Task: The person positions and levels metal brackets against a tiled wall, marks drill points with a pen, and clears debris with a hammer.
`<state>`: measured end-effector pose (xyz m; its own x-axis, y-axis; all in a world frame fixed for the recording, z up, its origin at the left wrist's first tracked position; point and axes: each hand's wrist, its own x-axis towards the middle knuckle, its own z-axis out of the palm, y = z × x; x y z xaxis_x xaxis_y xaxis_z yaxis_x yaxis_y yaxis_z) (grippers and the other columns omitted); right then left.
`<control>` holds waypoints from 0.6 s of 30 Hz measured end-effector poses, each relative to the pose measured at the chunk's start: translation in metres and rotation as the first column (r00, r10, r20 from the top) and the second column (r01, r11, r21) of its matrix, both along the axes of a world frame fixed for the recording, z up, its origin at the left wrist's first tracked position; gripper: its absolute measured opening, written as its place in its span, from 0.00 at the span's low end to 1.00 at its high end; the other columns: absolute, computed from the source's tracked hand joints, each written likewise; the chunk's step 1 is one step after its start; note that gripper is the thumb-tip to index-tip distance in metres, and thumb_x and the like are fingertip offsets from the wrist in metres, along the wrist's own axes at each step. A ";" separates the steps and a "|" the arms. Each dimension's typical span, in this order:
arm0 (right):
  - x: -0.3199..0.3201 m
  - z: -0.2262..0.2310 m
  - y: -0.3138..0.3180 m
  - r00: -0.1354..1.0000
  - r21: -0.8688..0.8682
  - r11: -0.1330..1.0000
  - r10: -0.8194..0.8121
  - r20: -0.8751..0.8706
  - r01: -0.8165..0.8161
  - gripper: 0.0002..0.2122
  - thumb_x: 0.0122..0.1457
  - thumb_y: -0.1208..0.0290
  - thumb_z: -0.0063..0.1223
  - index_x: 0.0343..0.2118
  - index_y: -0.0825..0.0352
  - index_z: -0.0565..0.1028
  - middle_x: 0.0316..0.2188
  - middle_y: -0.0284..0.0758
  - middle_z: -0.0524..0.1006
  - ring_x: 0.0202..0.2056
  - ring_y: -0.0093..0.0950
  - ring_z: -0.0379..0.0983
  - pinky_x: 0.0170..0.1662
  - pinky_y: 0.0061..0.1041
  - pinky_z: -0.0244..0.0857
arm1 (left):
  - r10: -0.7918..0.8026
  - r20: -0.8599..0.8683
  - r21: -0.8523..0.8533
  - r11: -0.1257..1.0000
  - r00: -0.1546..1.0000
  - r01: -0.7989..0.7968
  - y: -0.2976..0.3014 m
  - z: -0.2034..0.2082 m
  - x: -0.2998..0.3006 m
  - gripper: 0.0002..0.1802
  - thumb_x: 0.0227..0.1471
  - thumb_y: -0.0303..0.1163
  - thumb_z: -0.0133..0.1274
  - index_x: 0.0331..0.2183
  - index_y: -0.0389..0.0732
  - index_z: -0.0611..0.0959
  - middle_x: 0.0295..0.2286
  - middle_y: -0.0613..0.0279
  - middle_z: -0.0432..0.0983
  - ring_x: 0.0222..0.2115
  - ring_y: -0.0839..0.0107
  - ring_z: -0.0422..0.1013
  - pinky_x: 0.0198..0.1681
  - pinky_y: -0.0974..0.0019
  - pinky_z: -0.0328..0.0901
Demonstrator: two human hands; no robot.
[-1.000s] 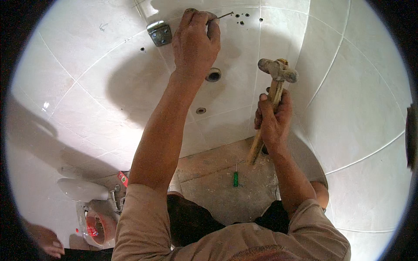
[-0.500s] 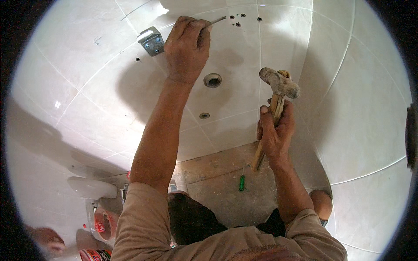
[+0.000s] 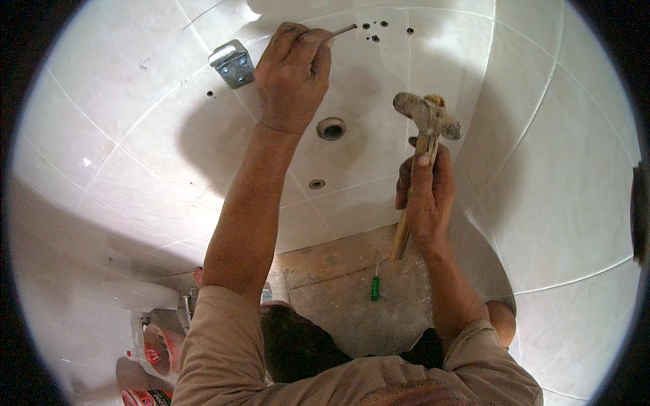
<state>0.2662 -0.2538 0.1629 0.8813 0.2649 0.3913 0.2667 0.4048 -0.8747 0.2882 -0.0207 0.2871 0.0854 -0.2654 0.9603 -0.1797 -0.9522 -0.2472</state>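
Note:
Up against the tiled wall, my left hand (image 3: 291,78) is closed around a thin grey metal rod (image 3: 342,31), whose tip points right beside a cluster of small drilled holes (image 3: 376,38). A metal bracket (image 3: 233,65), fixed with screws, sits on the wall just left of that hand. My right hand (image 3: 428,186) grips a hammer (image 3: 426,114) by its wooden handle, thumb laid along it. The hammer's worn, dusty head is up, to the right of a large round pipe opening (image 3: 331,128) in the wall. The rest of the rod is hidden in my left fist.
A green-handled screwdriver (image 3: 375,287) lies on the dusty floor below. A smaller pipe opening (image 3: 317,183) is low on the wall. At the lower left are a white ceramic fixture (image 3: 141,296), a clear container with a red label (image 3: 161,348) and a red-and-black package (image 3: 146,397).
The hammer has shifted slightly up and left and turned a little in my right hand. My left hand and the rod stay in nearly the same place.

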 end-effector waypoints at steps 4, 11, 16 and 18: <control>0.029 0.022 0.011 0.938 -0.069 0.979 -0.164 0.306 0.194 0.12 0.72 0.63 0.46 0.43 0.69 0.68 0.21 0.32 0.71 0.19 0.25 0.67 0.24 0.28 0.62 | -0.008 -0.005 -0.020 1.000 1.000 0.008 -0.007 0.000 0.000 0.07 0.51 0.28 0.63 0.36 0.44 0.86 0.34 0.57 0.79 0.34 0.57 0.78 0.39 0.58 0.74; 0.061 0.060 0.041 0.799 -0.101 0.914 -0.285 0.529 0.393 0.12 0.70 0.64 0.50 0.41 0.70 0.67 0.21 0.45 0.76 0.22 0.35 0.76 0.27 0.36 0.68 | 0.009 -0.010 -0.035 0.999 1.000 -0.010 -0.003 0.000 -0.001 0.07 0.51 0.28 0.63 0.36 0.43 0.86 0.34 0.57 0.79 0.35 0.57 0.78 0.39 0.58 0.74; 0.074 0.065 0.050 0.685 -0.050 0.894 -0.304 0.662 0.445 0.12 0.68 0.66 0.53 0.42 0.70 0.68 0.20 0.47 0.76 0.21 0.45 0.77 0.27 0.39 0.70 | 0.012 0.010 -0.007 1.000 1.000 -0.012 -0.003 0.000 0.002 0.07 0.45 0.24 0.63 0.31 0.40 0.84 0.33 0.57 0.79 0.35 0.58 0.78 0.40 0.59 0.74; 0.074 0.067 0.051 0.679 -0.070 0.888 -0.295 0.673 0.454 0.12 0.67 0.66 0.53 0.42 0.71 0.68 0.20 0.48 0.77 0.21 0.47 0.77 0.27 0.40 0.70 | 0.010 0.021 0.002 1.000 1.000 -0.010 -0.001 0.000 0.003 0.07 0.47 0.25 0.63 0.33 0.40 0.85 0.33 0.56 0.79 0.35 0.57 0.78 0.40 0.58 0.74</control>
